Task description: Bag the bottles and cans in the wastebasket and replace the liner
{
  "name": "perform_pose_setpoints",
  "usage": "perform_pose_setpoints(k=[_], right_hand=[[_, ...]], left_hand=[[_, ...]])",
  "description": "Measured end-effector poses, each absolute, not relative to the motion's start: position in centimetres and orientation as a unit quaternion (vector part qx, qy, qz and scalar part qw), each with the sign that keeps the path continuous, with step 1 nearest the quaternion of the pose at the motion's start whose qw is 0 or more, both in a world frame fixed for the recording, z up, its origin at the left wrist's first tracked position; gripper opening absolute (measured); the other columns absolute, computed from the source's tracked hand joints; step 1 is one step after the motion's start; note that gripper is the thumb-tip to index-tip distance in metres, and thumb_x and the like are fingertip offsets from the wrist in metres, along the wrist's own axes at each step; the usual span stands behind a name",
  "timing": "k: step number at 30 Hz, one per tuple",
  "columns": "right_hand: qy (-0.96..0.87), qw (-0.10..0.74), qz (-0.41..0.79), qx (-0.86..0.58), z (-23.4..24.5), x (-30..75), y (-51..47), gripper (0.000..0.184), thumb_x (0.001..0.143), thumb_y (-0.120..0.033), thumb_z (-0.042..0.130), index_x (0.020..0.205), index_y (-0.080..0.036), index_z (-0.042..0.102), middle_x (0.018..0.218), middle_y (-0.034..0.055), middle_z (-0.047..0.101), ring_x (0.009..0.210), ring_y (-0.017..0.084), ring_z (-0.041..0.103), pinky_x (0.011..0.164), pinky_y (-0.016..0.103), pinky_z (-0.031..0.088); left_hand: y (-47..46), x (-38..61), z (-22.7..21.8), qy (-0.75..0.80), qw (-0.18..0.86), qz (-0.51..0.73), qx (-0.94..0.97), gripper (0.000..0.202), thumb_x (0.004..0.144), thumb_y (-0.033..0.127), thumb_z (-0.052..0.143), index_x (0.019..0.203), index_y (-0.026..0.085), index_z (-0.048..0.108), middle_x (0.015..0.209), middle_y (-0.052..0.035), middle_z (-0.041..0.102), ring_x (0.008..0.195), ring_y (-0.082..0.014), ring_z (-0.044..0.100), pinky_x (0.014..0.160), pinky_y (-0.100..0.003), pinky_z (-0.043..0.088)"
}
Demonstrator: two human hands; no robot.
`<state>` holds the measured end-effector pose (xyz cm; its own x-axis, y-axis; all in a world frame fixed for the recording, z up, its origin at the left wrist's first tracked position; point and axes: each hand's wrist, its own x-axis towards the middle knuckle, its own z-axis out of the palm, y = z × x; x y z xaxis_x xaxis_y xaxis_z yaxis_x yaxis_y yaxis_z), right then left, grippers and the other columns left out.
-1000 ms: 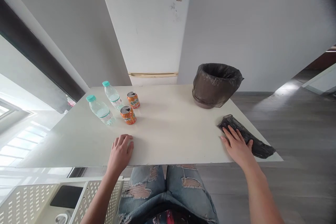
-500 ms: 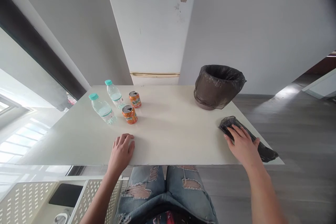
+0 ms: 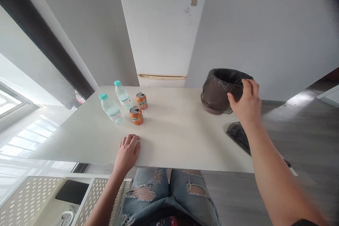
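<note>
My left hand [image 3: 128,152] rests on the white table near its front edge, fingers loosely bent and holding nothing. Just beyond it stand two orange drink cans [image 3: 136,115], upright with opened tops. To their left are two clear plastic bottles [image 3: 111,109] with teal caps. On the right, my right hand [image 3: 247,104] is raised at the near right side of a brown bin [image 3: 215,93] lined with a black plastic bag. Its thumb and fingers are apart; whether they touch the liner I cannot tell. A folded black plastic bag [image 3: 238,135] lies below, partly hidden by my forearm.
Behind the white table [image 3: 174,130] stands a white fridge [image 3: 162,28] against a grey wall. Below the table at the left is a pale perforated basket [image 3: 34,197] with a dark flat item and a white cable inside. Grey flooring extends to the right.
My right hand has left the folded black bag and moved up and away to the lined bin. My left hand stays put on the table. The view has shifted slightly.
</note>
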<state>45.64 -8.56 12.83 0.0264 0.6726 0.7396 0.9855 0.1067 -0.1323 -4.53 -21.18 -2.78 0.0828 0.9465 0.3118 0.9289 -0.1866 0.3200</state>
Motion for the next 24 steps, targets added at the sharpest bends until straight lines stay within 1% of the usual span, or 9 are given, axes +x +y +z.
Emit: perform_pose_setpoints(k=[1,2,4,6,9,12,16,20,24], right_hand=[[-0.651,0.333,-0.225,-0.644,13.0,45.7,-7.4,0.059,0.102,-0.046,0.056,0.15,-0.012,0.053,0.145,0.0291,0.056,0.109,0.035,0.067,0.073,0.04,0.048],[-0.636,0.324,-0.222,-0.665,13.1,45.7,-6.3,0.053,0.101,-0.046,0.058,0.143,-0.013,0.059,0.138,0.0269,0.061,0.108,0.035,0.066,0.073,0.04,0.048],[-0.612,0.306,-0.212,-0.698,13.0,45.7,-4.7,0.041,0.098,-0.041,0.062,0.128,-0.014,0.068,0.126,0.0232,0.067,0.098,0.034,0.066,0.073,0.041,0.046],[-0.609,0.303,-0.206,-0.704,13.0,45.6,-3.9,0.033,0.095,-0.038,0.063,0.117,-0.014,0.071,0.116,0.0213,0.07,0.092,0.032,0.066,0.072,0.04,0.045],[-0.622,0.314,-0.207,-0.687,13.4,44.5,-4.2,0.025,0.094,-0.036,0.062,0.105,-0.015,0.072,0.107,0.019,0.072,0.091,0.032,0.065,0.072,0.039,0.046],[-0.638,0.331,-0.208,-0.664,13.9,42.2,-6.1,0.022,0.094,-0.036,0.065,0.102,-0.018,0.072,0.103,0.0153,0.073,0.09,0.03,0.067,0.071,0.037,0.045],[-0.678,0.37,-0.183,-0.608,14.0,37.6,-9.5,0.021,0.096,-0.039,0.067,0.102,-0.02,0.073,0.095,0.0105,0.073,0.08,0.025,0.067,0.068,0.036,0.045],[-0.728,0.404,-0.135,-0.537,13.7,32.9,-12.5,0.019,0.1,-0.037,0.064,0.104,-0.021,0.071,0.099,0.0094,0.074,0.075,0.022,0.067,0.065,0.034,0.048],[-0.759,0.402,-0.097,-0.504,13.7,29.6,-14.2,0.016,0.103,-0.034,0.061,0.107,-0.021,0.07,0.102,0.0082,0.075,0.069,0.018,0.066,0.06,0.032,0.047]], left_hand=[[-21.2,-4.5,-2.8,0.637,0.019,0.228,0.736,0.02,0.106,0.028,0.046,0.118,0.025,0.062,0.124,-0.0102,0.066,0.111,-0.03,0.059,0.096,-0.048,0.048],[-21.2,-4.5,-2.8,0.637,0.019,0.228,0.736,0.02,0.106,0.028,0.046,0.119,0.025,0.062,0.124,-0.0102,0.066,0.111,-0.0299,0.059,0.096,-0.048,0.048],[-21.3,-4.5,-2.8,0.636,0.02,0.229,0.736,0.02,0.106,0.028,0.046,0.119,0.025,0.061,0.125,-0.01,0.066,0.112,-0.0297,0.058,0.096,-0.048,0.048],[-21.3,-4.5,-2.8,0.636,0.02,0.23,0.737,0.02,0.106,0.028,0.046,0.119,0.025,0.061,0.125,-0.0098,0.066,0.111,-0.0295,0.058,0.096,-0.047,0.048],[-21.2,-4.5,-2.9,0.637,0.015,0.231,0.735,0.02,0.105,0.027,0.047,0.118,0.025,0.062,0.124,-0.0093,0.066,0.11,-0.0295,0.059,0.094,-0.047,0.048],[-21.2,-4.5,-2.8,0.638,0.013,0.232,0.734,0.02,0.104,0.027,0.049,0.117,0.025,0.063,0.123,-0.0091,0.067,0.11,-0.0297,0.06,0.093,-0.047,0.049],[-21.3,-4.5,-2.8,0.64,0.015,0.228,0.734,0.019,0.105,0.027,0.048,0.117,0.025,0.062,0.123,-0.0095,0.066,0.109,-0.0302,0.059,0.094,-0.047,0.048],[-21.1,-4.5,-2.6,0.641,0.021,0.23,0.732,0.018,0.106,0.029,0.047,0.116,0.025,0.061,0.123,-0.0094,0.066,0.109,-0.0301,0.059,0.094,-0.048,0.048],[-21.3,-4.0,-1.9,0.608,0.043,0.282,0.741,0.022,0.109,0.03,0.041,0.11,0.025,0.062,0.116,-0.0088,0.07,0.106,-0.0274,0.061,0.094,-0.046,0.05]])
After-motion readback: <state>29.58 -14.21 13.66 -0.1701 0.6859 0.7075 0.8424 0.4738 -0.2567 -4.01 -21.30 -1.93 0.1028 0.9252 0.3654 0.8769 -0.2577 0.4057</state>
